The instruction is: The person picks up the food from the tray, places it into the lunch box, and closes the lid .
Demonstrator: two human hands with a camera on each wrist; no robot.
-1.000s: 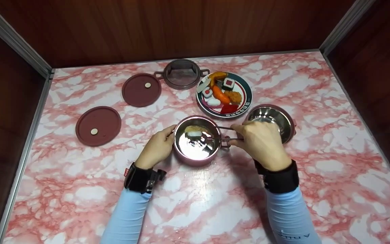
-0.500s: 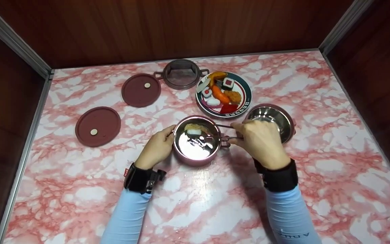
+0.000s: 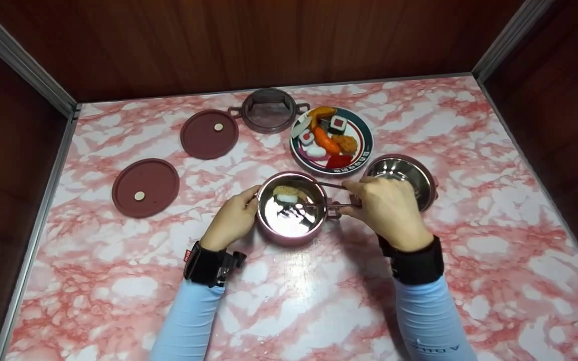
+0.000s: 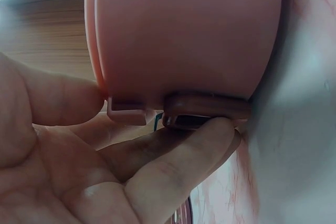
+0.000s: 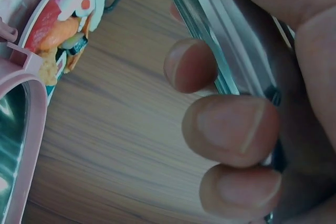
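Observation:
A pink lunch container [image 3: 291, 240] with a shiny steel inside stands on the table in front of me. My left hand [image 3: 231, 220] holds its left side; in the left wrist view the thumb touches an upper tab and the fingers press the handle [image 4: 207, 108]. My right hand [image 3: 389, 208] grips metal tongs [image 3: 333, 185], whose arms reach over the container's right rim. Inside lie a tan piece of food [image 3: 289, 190] and a white piece [image 3: 287, 199] close to the tongs' tips. Whether the tips pinch either piece is too small to tell.
A second steel-lined container [image 3: 427, 183] stands partly under my right hand. Behind is a plate [image 3: 366, 134] of assorted play food. Two round maroon lids [image 3: 156, 175] lie at left, and a clear-topped lid with handles [image 3: 269, 111] at the back. Wooden walls [image 3: 279, 45] enclose the table.
Almost nothing differs: both hands, the container and the tongs stay in place. The tongs and the food inside shift only slightly.

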